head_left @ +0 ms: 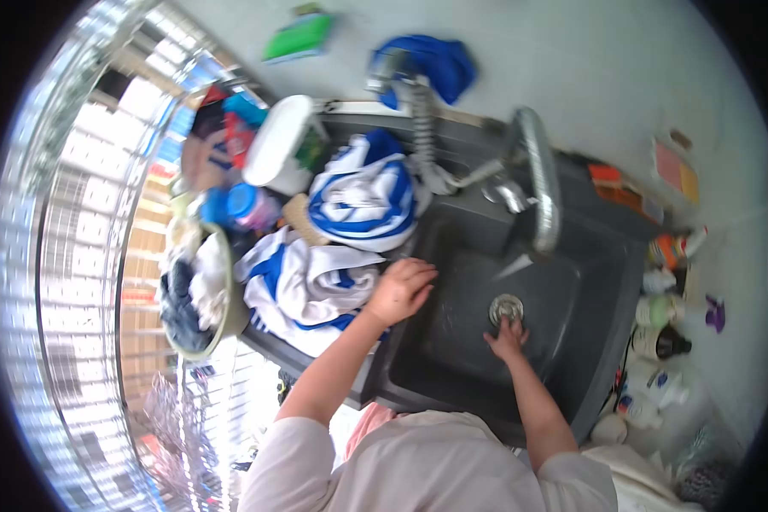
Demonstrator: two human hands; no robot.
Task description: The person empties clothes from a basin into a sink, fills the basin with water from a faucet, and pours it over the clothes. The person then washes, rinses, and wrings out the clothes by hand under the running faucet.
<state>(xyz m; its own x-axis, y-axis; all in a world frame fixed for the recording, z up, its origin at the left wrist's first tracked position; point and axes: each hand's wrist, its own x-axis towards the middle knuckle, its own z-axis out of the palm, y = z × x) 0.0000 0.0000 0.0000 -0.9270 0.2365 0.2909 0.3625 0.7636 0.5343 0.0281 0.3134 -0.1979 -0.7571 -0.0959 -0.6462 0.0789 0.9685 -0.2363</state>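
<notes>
My left hand [404, 290] rests on the left rim of the dark grey sink [444, 350], fingers stretched out and holding nothing. Beside it lies a crumpled white and blue cloth [303, 286], possibly a garment. A second white and blue striped bundle [363, 200] sits behind that. Down inside the basin, my right hand [509, 339] reaches the round metal drain strainer [505, 309]. Its thumb is spread away and its fingertips touch the strainer. Water runs from the curved faucet [542, 188] into the basin.
A tub of clothes [230, 299] stands left, near a barred window [68, 256]. A white container [280, 145] and a blue-lidded jar [243, 203] are behind the cloths. Several bottles [661, 341] line the right side. A blue cloth [439, 68] hangs by the wall tap.
</notes>
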